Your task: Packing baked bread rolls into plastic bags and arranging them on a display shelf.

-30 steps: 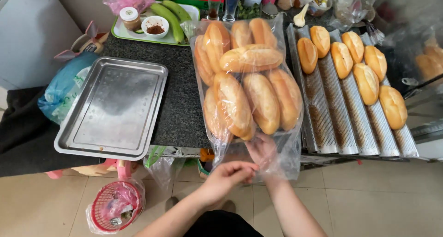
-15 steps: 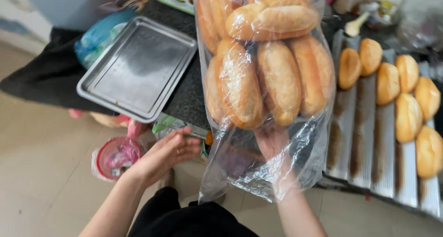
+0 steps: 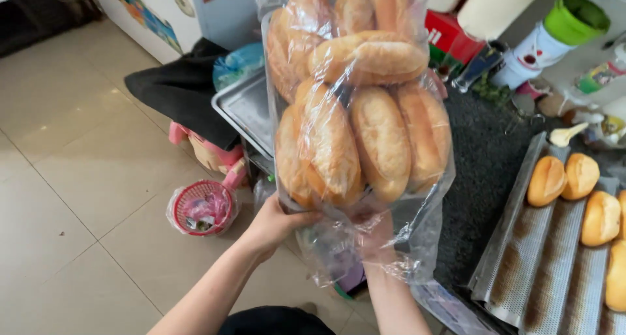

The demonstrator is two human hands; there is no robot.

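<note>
Both hands grip the clear bread bag [image 3: 355, 113]: left hand [image 3: 274, 224] clasps its near-left bottom, right hand [image 3: 375, 240] sits inside the near plastic.

A single head-worn camera looks steeply down and forward from close above the person's forearms. The clear bag of bread rolls [image 3: 358, 113] fills the centre, very near the lens; the tiled floor [image 3: 72, 172] lies left, the dark surface [image 3: 482, 172] right.

We are gripping a clear bag of bread rolls [image 3: 358, 113] with our left hand [image 3: 274, 224] and right hand [image 3: 375, 237] beside a baking tray [image 3: 521, 270].
</note>
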